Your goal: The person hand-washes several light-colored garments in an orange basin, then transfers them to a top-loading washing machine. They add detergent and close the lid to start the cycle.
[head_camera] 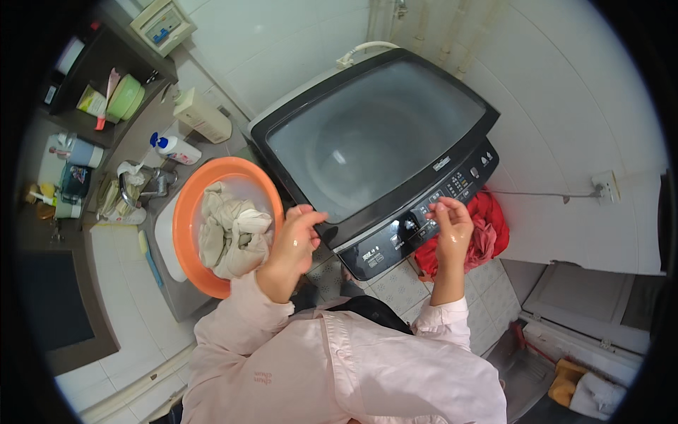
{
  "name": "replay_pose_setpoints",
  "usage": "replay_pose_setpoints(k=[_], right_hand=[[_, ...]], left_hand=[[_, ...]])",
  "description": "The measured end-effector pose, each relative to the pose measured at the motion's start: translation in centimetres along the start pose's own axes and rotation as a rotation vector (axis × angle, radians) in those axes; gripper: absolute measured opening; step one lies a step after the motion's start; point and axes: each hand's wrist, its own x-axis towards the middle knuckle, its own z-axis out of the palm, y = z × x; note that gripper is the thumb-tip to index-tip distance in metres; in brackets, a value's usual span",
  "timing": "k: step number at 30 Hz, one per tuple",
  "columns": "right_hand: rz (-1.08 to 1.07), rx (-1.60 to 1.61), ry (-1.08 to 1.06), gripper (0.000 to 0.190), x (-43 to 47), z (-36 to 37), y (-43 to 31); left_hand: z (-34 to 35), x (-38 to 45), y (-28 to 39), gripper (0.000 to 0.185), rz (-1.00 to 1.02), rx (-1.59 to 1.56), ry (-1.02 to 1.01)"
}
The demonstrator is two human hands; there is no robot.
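Observation:
A black top-loading washing machine (371, 122) stands before me with its glass lid lowered. Near the lid's front left corner is my left hand (296, 238), wet, with nothing in it and its fingers loosely bent. My right hand (453, 228), also wet and without any object, is raised over the right part of the control panel (378, 249); whether its fingertips touch the panel is not plain. To the left, an orange plastic basin (185, 228) holds wet beige cloth (233, 233) in water. It rests over a white washbasin (167, 244) in a grey counter.
A white pump bottle (180, 150), a large pale bottle (204, 116) and a faucet (159, 183) stand behind the basin. A blue-handled brush (152, 265) lies at the counter's edge. Red cloth (492, 217) sits by the machine. A power cord (545, 194) runs to the wall socket (606, 188).

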Motion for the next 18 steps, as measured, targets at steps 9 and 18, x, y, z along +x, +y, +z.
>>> replay_pose_setpoints(k=[9, 18], right_hand=[[0.09, -0.04, -0.198, 0.013, 2.5, 3.9, -0.1], [0.209, -0.051, -0.376, 0.014, 2.7, 7.6, 1.5]], left_hand=[[0.1, -3.5, 15.5, 0.027, 0.388, -0.347, -0.104], [-2.3, 1.8, 25.4, 0.051, 0.481, -0.809, -0.27]])
